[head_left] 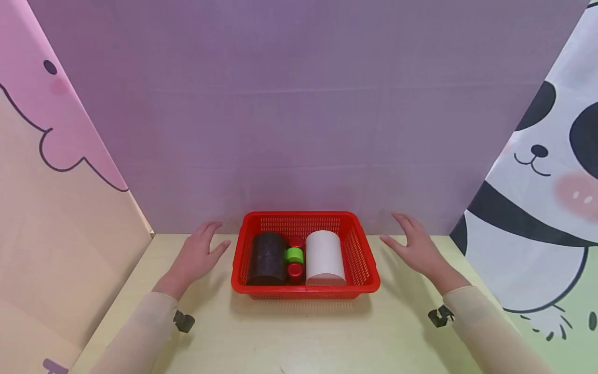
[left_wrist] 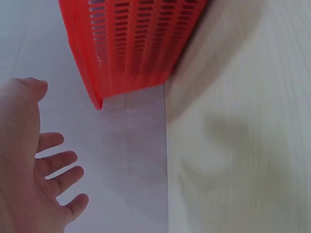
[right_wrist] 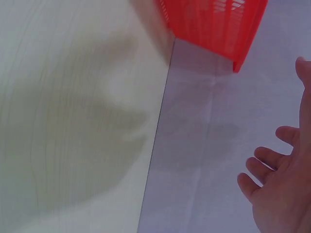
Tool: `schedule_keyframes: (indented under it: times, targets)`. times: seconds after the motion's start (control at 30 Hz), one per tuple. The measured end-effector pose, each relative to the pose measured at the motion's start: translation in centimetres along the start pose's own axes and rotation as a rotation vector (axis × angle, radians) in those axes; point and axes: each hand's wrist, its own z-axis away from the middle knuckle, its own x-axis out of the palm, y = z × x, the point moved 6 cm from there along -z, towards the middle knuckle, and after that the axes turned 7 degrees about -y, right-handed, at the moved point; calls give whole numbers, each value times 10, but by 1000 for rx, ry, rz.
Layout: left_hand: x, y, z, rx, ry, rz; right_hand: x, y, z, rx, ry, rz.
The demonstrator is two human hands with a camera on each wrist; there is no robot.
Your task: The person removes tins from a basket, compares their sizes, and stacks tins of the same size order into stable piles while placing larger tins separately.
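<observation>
A red plastic basket (head_left: 306, 294) with slotted sides stands on the table between the two hands. Inside lie a black half-round block (head_left: 268, 258) at the left and a white half-round block (head_left: 324, 255) at the right. Between these blocks sit a bright green piece (head_left: 294, 255) and two red round pieces, the nearer red piece (head_left: 295, 270) in front of the green one. My left hand (head_left: 198, 253) hovers left of the basket, fingers extended and apart from it. On the other side my right hand (head_left: 415, 249) hovers likewise, thumb toward the basket, holding nothing.
The pale wooden table (head_left: 299, 337) meets a purple cloth backdrop (head_left: 299, 130) right behind the basket. A pink and peach printed panel (head_left: 42, 208) rises at the left, a panda-printed panel (head_left: 528, 208) at the right. Each wrist carries a small black device.
</observation>
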Motion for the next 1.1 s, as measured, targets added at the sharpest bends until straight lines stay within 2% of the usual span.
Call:
schedule_keyframes:
  times: [0.17, 0.3, 0.43, 0.57, 0.77, 1.1]
  targets:
    - [4, 7, 0, 12, -15, 132, 2, -8, -1, 41, -42, -126]
    - [11, 12, 1, -13, -78, 212, 4, -18, -1, 59, -69, -215]
    - [17, 16, 1, -35, -132, 262, 4, -28, -1, 69, -82, -254]
    - [20, 20, 1, -47, -163, 284, 5, -37, -3, 60, -90, -263]
    - [25, 28, 1, -19, -203, 315, 6, -53, -7, 47, -118, -279]
    - [41, 38, 8, -21, -273, 281, 13, -83, -20, 9, -165, -269]
